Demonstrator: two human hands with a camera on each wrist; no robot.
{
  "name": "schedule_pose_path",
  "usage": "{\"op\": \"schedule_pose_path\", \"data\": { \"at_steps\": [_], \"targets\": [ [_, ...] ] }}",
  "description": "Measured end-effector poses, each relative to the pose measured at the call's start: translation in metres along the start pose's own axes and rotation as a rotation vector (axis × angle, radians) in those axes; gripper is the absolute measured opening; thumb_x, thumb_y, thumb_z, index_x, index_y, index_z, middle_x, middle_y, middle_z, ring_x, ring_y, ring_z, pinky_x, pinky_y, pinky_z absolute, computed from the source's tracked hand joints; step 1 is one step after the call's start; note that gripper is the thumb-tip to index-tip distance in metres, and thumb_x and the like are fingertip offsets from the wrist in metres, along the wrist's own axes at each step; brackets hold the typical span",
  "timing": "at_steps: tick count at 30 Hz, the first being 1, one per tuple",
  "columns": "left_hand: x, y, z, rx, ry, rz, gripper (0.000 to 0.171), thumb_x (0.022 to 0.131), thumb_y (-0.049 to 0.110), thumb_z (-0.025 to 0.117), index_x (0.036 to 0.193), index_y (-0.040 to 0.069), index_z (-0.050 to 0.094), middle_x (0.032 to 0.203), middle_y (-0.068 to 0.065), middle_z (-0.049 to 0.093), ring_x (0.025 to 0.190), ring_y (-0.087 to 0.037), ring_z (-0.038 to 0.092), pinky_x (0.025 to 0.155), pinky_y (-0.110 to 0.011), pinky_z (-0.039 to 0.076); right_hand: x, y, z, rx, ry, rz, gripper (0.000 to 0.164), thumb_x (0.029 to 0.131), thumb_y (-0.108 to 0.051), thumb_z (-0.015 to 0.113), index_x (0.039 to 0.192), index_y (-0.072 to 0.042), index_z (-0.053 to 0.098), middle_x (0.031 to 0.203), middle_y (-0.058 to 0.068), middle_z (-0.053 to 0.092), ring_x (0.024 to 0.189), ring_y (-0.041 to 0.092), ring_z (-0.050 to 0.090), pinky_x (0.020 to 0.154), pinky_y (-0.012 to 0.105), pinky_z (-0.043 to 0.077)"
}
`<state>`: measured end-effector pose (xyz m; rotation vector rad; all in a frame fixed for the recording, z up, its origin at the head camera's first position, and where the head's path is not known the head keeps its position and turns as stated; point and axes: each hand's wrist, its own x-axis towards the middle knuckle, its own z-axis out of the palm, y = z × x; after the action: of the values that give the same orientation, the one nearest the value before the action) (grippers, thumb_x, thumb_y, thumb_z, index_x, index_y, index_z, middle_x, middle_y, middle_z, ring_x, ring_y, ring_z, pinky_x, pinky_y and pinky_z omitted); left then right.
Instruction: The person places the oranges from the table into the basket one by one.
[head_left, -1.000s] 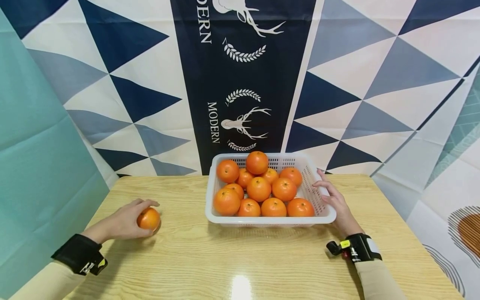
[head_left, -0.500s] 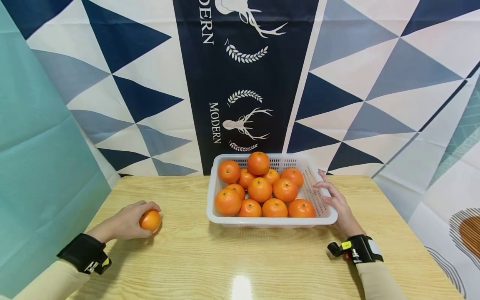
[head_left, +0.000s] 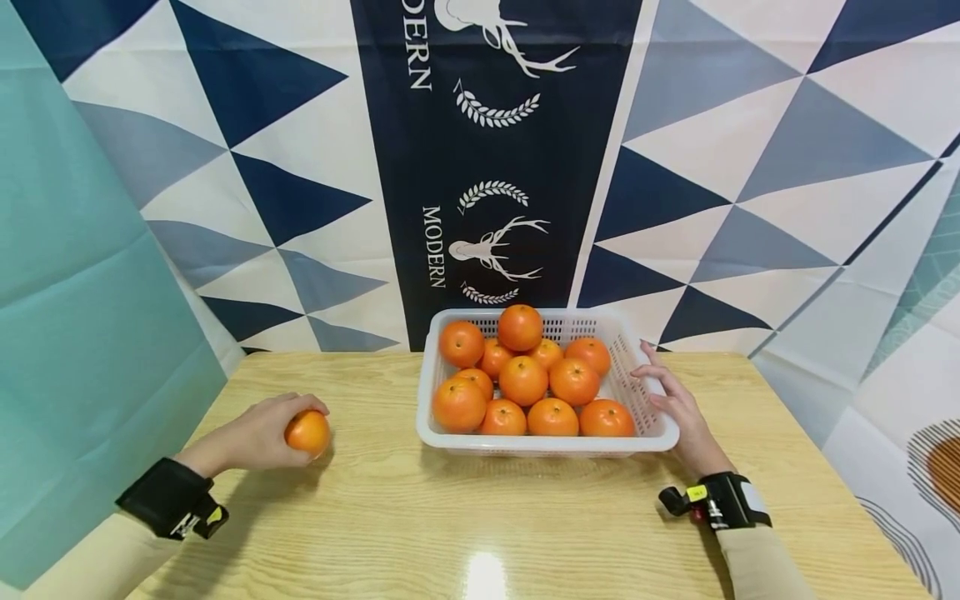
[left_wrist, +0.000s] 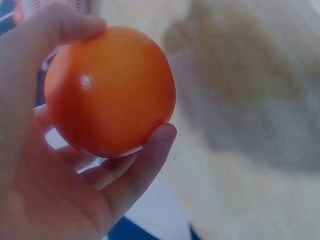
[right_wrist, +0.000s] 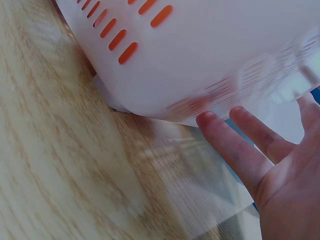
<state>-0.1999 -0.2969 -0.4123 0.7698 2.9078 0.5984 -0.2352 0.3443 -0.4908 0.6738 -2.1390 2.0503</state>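
My left hand (head_left: 266, 435) grips an orange (head_left: 307, 433) at the left side of the table. In the left wrist view, thumb and fingers curve around the smooth orange (left_wrist: 112, 92), and its shadow falls on the wood beside it. A white plastic basket (head_left: 540, 446) with slotted walls stands at the back middle, holding several oranges (head_left: 523, 380). At the basket's right end, my right hand (head_left: 682, 417) holds the rim, some digits bent over it. The right wrist view has two fingertips (right_wrist: 207, 119) against the outer wall of the basket (right_wrist: 200, 55).
The light wooden table (head_left: 465, 517) ends at the back against a patterned cloth (head_left: 300, 167) with triangles and a dark deer panel. A teal cloth (head_left: 90, 292) hangs along the left side. Each wrist wears a black band (head_left: 168, 498).
The left hand has shifted slightly to the right with the orange and turned a little. The right hand and basket keep their place, while the whole head view has drifted slightly.
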Motion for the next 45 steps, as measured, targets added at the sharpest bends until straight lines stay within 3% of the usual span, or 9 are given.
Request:
{"op": "schedule_pose_path", "data": {
  "at_steps": [6,12,26,34,39,45],
  "targets": [
    [0.009,0.011,-0.027,0.015,0.071,0.006,0.056,0.081,0.028,0.088,0.131,0.011,0.071,0.124,-0.015,0.076,0.093,-0.014,0.063,0.075,-0.031,0.052,0.000,-0.002,0.000,0.026,-0.003,0.001,0.039,0.111,-0.005,0.040,0.139,-0.017,0.065,0.194,-0.002,0.005,0.175,0.013,0.008,0.118,0.007,0.042],
    [0.014,0.023,-0.038,0.031,0.065,0.006,0.057,0.081,0.030,0.087,0.132,0.011,0.072,0.125,-0.015,0.076,0.093,-0.015,0.063,0.075,-0.034,0.051,0.001,-0.002,0.000,0.032,-0.009,-0.001,0.040,0.111,-0.004,0.040,0.139,-0.017,0.065,0.194,-0.001,0.003,0.176,0.013,0.008,0.119,0.008,0.041],
    [0.051,0.072,-0.042,0.106,0.056,0.108,0.052,0.082,0.036,0.083,0.130,0.018,0.075,0.112,-0.007,0.072,0.086,-0.013,0.061,0.072,-0.029,0.051,0.001,-0.001,0.001,-0.016,0.009,0.012,0.039,0.110,-0.005,0.041,0.138,-0.019,0.065,0.194,0.001,0.006,0.180,0.022,0.002,0.119,0.007,0.040],
    [0.074,0.105,-0.039,0.091,0.038,0.140,0.058,0.087,0.041,0.080,0.139,0.016,0.073,0.127,-0.013,0.072,0.096,-0.020,0.066,0.080,-0.032,0.055,-0.002,0.000,0.000,-0.022,0.009,0.016,0.040,0.111,-0.006,0.040,0.139,-0.020,0.065,0.194,0.001,0.005,0.175,0.012,0.010,0.119,0.006,0.039],
    [0.081,0.126,-0.033,0.090,0.049,0.194,0.057,0.088,0.041,0.079,0.139,0.018,0.074,0.121,-0.009,0.071,0.096,-0.018,0.064,0.080,-0.033,0.053,-0.002,0.000,0.000,-0.015,0.005,0.011,0.041,0.111,-0.006,0.040,0.139,-0.021,0.065,0.194,0.002,0.004,0.173,0.008,0.012,0.118,0.007,0.040],
    [0.083,0.148,-0.025,0.061,0.035,0.255,0.058,0.085,0.039,0.079,0.140,0.021,0.073,0.123,-0.006,0.070,0.097,-0.016,0.065,0.081,-0.029,0.056,-0.001,0.000,0.000,-0.023,0.010,0.016,0.040,0.111,-0.007,0.040,0.139,-0.021,0.065,0.194,0.002,0.004,0.177,0.018,0.007,0.118,0.007,0.040]
  ]
}}
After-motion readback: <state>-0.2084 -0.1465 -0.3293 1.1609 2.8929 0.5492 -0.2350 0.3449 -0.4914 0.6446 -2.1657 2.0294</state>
